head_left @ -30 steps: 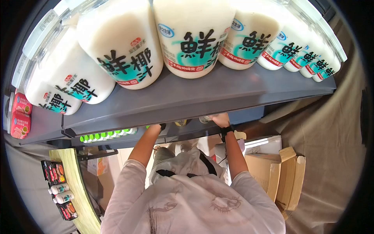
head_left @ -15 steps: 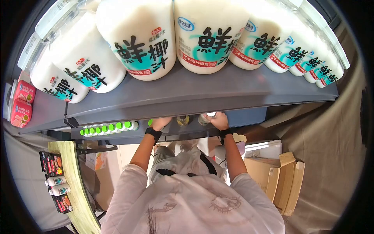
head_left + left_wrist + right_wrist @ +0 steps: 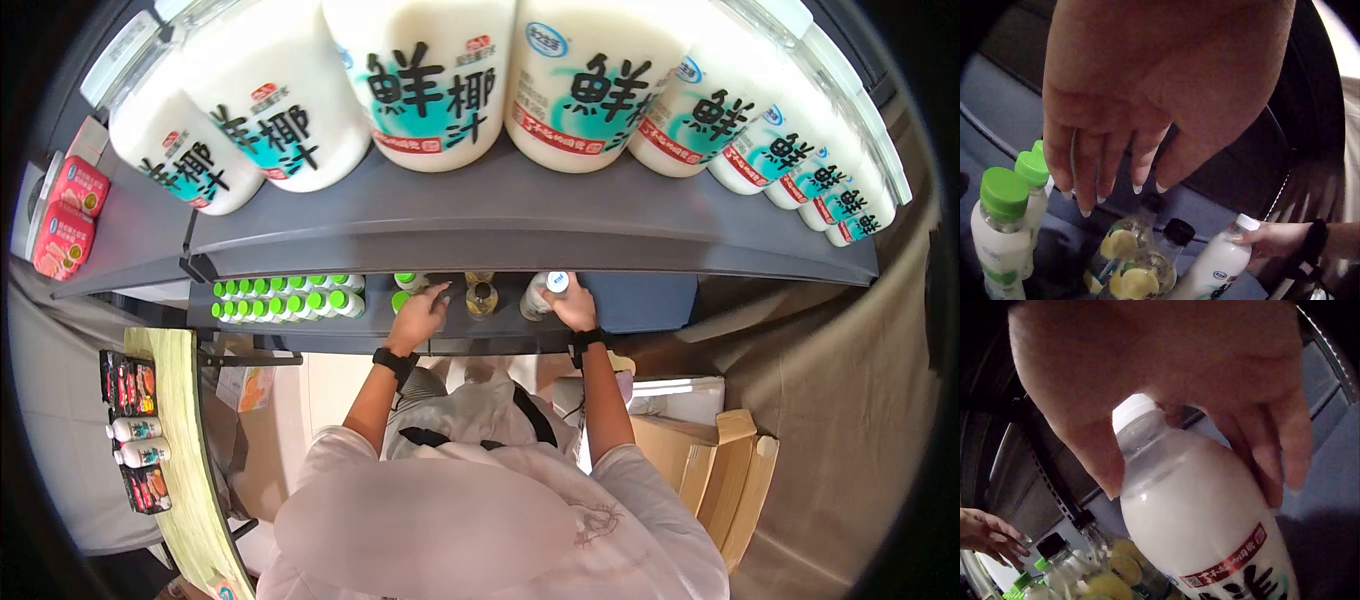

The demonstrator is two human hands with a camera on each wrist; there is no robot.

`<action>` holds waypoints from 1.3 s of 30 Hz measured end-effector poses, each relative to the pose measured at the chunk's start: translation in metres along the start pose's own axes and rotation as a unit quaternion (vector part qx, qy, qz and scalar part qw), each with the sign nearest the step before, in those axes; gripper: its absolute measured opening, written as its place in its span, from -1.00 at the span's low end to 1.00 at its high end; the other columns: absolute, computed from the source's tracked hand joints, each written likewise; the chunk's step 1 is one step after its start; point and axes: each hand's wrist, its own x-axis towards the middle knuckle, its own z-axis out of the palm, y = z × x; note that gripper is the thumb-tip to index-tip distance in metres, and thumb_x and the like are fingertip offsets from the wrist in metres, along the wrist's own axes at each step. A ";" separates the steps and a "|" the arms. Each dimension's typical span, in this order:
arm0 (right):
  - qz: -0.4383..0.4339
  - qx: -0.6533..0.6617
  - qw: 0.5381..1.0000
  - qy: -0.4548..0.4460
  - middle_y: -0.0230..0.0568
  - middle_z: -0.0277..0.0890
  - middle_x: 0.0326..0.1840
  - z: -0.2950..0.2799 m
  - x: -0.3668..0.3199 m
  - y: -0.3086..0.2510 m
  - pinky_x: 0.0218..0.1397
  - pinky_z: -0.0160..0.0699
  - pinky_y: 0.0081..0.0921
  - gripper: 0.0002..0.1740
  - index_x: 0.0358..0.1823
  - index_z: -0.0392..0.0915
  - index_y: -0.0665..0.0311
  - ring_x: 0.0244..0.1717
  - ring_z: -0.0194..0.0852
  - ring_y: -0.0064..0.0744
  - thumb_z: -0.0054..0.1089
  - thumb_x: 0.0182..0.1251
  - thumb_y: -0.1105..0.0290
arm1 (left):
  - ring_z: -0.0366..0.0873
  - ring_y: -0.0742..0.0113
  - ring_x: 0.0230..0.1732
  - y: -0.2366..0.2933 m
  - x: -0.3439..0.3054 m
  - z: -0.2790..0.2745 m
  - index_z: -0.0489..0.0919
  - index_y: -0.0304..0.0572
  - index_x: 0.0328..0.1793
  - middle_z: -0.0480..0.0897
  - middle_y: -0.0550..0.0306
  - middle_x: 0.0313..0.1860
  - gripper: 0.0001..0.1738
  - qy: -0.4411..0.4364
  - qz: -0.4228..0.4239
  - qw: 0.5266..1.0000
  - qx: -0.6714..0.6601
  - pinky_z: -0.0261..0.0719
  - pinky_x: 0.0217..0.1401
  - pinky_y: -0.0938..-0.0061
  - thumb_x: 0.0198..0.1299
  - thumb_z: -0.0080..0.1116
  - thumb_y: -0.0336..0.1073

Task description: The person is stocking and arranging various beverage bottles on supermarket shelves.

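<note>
Over the lower shelf, my right hand (image 3: 575,305) grips a white coconut-drink bottle (image 3: 1191,506) with a white cap, thumb on one side of its neck and fingers on the other. In the left wrist view this bottle leans, its cap toward the right hand. My left hand (image 3: 420,318) hovers with fingers extended and holds nothing. Just left of it stand green-capped bottles (image 3: 1000,244). Between the two hands are dark-capped clear bottles (image 3: 1138,275) with yellow lemon slices on them.
A row of large coconut-drink bottles (image 3: 435,100) lines the upper shelf (image 3: 520,215), whose front edge overhangs the lower one. More green-capped bottles (image 3: 290,305) stand at left. A blue panel (image 3: 640,303) lies right of the hand. Cardboard boxes (image 3: 720,480) sit on the floor at right.
The head view has shifted, showing more of the lower shelf. My left hand has come out from beneath the upper shelf's edge. My right hand stays at the white bottle, now more visible.
</note>
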 end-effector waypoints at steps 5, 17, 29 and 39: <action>-0.011 0.009 1.000 0.014 0.08 0.69 -0.02 0.004 -0.003 0.007 0.11 0.60 -0.03 -0.18 0.38 0.35 0.02 0.06 0.62 0.22 0.36 0.17 -0.19 | 0.65 -0.16 -0.22 0.004 -0.011 -0.016 0.56 -0.12 0.32 0.69 -0.25 -0.19 -0.56 -0.007 -0.043 0.999 0.013 0.56 -0.12 0.16 0.34 0.13 -0.21; -0.112 0.113 0.973 0.167 0.26 0.52 0.23 0.024 -0.031 0.008 0.31 0.46 -0.14 -0.06 0.44 0.25 0.37 0.29 0.48 0.19 0.50 0.14 0.04 | 0.66 -0.18 -0.15 0.013 -0.068 -0.048 0.58 -0.19 0.25 0.68 -0.23 0.05 -0.59 0.041 -0.042 0.994 -0.088 0.60 -0.13 0.21 0.27 0.18 -0.34; -0.306 0.096 0.937 0.137 0.09 0.41 0.22 0.080 -0.130 -0.178 0.41 0.26 -0.09 -0.63 0.17 0.47 0.37 0.30 0.34 0.14 0.16 0.33 0.52 | 0.63 -0.17 0.04 -0.046 -0.205 -0.141 0.60 -0.18 0.23 0.65 -0.17 0.14 -0.63 0.166 -0.123 0.977 -0.057 0.59 0.13 0.16 0.35 0.12 -0.24; -0.520 0.145 0.822 -0.182 -0.06 0.57 0.02 0.239 -0.209 -0.407 0.17 0.52 -0.29 -0.78 -0.03 0.58 0.35 0.07 0.57 -0.01 0.10 0.32 0.59 | 0.59 -0.15 0.16 -0.123 -0.405 -0.217 0.60 -0.15 0.26 0.64 -0.15 0.18 -0.60 0.355 -0.291 0.885 -0.080 0.53 0.26 0.17 0.33 0.09 -0.25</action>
